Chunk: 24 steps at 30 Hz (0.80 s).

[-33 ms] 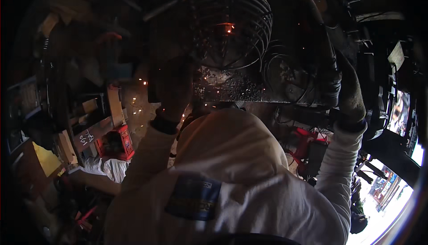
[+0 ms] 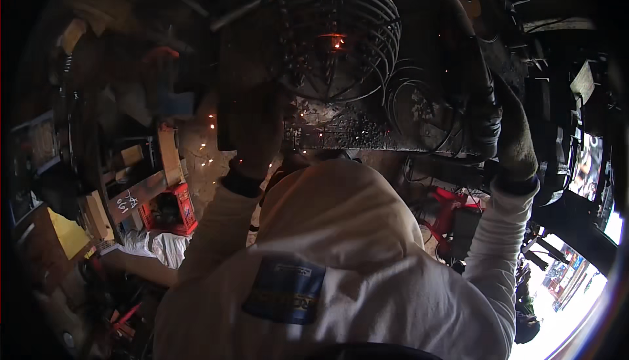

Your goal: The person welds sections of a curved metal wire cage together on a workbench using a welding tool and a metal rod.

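Observation:
A round cage of metal rings point(image 2: 386, 39) stands in front of me, with a small orange-red glowing spot point(image 2: 337, 41) within its outline. My right hand point(image 2: 519, 138) lies to the right of it, beside a long dark curved piece point(image 2: 481, 72) with a ridged lower end. Shadow hides the fingers, so whether they grip this piece is unclear. My left hand point(image 2: 257, 127) is near the cage's lower left, almost wholly dark, and its fingers do not show. Below the cage, a dark work surface point(image 2: 354, 138) carries scattered crumbs or flakes.
Thin wire loops point(image 2: 419, 108) lie right of the cage. Small bright sparks point(image 2: 203, 144) show at the left. A red box point(image 2: 187, 209), wooden boards point(image 2: 169, 155) and white crumpled cloth point(image 2: 157, 245) lie lower left. A red piece point(image 2: 447, 212) sits below the work surface.
The bright sparks at the left have shifted and look fewer. Both hands and the ring cage are where they were.

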{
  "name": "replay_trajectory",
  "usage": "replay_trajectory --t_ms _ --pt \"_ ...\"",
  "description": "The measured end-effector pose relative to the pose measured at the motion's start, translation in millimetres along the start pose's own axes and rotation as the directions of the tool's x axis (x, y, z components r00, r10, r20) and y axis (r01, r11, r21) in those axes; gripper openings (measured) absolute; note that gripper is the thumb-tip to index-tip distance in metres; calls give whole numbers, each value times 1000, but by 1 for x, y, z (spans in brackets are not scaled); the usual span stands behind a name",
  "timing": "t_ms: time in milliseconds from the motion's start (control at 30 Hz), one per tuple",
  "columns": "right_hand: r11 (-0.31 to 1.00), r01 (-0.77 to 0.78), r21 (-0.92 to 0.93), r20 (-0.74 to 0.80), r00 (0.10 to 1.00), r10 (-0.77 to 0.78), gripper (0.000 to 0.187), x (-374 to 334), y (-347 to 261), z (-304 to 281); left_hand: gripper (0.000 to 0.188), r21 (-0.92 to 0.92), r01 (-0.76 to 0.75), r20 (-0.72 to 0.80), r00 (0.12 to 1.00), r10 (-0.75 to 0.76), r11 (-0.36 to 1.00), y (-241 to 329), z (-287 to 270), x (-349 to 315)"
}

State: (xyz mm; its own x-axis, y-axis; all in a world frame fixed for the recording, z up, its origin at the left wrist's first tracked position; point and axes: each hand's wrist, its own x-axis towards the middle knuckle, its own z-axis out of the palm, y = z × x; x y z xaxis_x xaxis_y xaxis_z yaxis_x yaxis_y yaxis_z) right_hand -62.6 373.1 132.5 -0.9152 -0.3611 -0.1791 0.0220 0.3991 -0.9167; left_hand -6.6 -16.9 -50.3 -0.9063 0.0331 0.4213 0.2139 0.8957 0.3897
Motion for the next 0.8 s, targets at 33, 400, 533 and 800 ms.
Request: replay_trajectory --t_ms 33,400,533,800 --pt "1000 -4 -18 17 1000 4 55 0 0 0 30 -185 83 60 996 -73 979 2 -2 3" --pt "997 -75 -19 -63 995 74 54 3 -12 12 14 -171 35 30 999 -31 985 12 -18 17" --pt "997 -72 29 -62 995 74 55 5 -9 12 18 -614 371 185 926 -330 697 13 -14 17" --pt "966 63 -250 -41 996 -76 48 -2 16 -8 16 -757 579 369 761 -533 302 25 -21 15"
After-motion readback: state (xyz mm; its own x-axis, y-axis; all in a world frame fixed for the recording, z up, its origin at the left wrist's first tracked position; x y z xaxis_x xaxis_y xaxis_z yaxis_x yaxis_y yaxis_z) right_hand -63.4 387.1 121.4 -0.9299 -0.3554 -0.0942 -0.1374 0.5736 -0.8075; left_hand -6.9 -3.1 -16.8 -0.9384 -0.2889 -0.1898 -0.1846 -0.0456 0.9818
